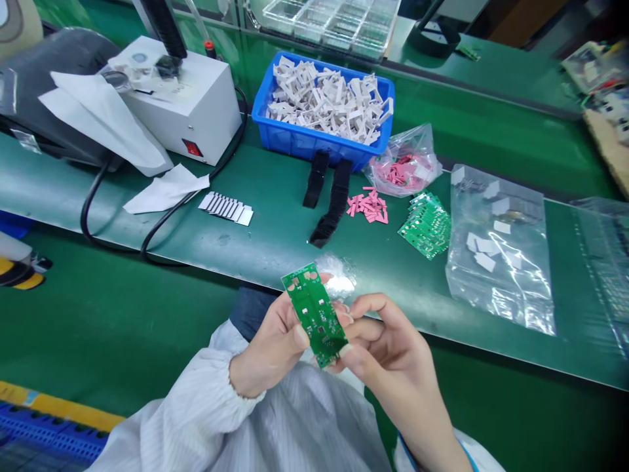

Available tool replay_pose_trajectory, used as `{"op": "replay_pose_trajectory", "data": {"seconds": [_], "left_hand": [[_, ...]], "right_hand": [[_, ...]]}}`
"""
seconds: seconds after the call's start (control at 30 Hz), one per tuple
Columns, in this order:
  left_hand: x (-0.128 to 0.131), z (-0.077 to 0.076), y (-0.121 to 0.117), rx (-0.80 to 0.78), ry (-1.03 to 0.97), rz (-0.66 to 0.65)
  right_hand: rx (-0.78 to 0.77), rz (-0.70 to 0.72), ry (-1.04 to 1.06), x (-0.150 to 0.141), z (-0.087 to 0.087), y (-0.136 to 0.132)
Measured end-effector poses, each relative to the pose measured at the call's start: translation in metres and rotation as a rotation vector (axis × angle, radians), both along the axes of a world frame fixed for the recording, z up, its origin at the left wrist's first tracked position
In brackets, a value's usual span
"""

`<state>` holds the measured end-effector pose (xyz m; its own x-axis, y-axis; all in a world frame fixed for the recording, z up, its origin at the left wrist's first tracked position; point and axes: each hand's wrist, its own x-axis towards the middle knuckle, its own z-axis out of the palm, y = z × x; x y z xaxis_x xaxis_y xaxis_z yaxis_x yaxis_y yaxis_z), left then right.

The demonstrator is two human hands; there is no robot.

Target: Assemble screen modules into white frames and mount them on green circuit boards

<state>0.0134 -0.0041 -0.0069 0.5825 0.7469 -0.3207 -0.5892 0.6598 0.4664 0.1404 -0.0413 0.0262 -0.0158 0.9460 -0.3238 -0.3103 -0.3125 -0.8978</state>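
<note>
The left hand (270, 347) and right hand (393, 347) pinch a green circuit board (314, 314) narrowly along its edges, so a slipping fingertip could drop it onto the green bench (275, 252) just beyond the grip or knock its small soldered components (322, 333).

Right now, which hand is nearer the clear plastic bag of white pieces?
Right hand: nearer, below and to the left of the clear plastic bag. Left hand: farther left, beyond the right hand.
</note>
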Motion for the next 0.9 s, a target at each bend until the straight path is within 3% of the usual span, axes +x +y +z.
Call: {"op": "replay_pose_trajectory", "data": {"seconds": [0.17, 0.27, 0.43, 0.6, 0.77, 0.83, 0.9], "left_hand": [[-0.002, -0.005, -0.001, 0.037, 0.026, -0.010], [-0.004, -0.006, 0.000, 0.146, 0.086, -0.060], [-0.002, -0.009, 0.001, 0.301, 0.376, 0.027], [-0.001, -0.010, 0.003, 0.376, 0.629, 0.067], [0.001, 0.001, 0.011, 0.834, 0.913, 0.231], [0.002, 0.001, 0.015, 1.052, 0.936, 0.347], [-0.001, -0.004, 0.020, 1.224, 0.929, 0.356]], "right_hand": [[0.004, -0.018, -0.044, 0.000, -0.001, 0.001], [0.027, -0.069, -0.115, 0.001, -0.002, 0.002], [0.094, -0.152, -0.314, 0.002, -0.006, 0.001], [0.265, -0.069, -0.585, 0.011, -0.006, 0.004], [0.602, -0.028, -0.890, 0.026, 0.000, 0.023], [0.737, -0.052, -0.907, 0.027, 0.003, 0.029], [0.813, -0.036, -0.894, 0.030, 0.006, 0.034]]}}
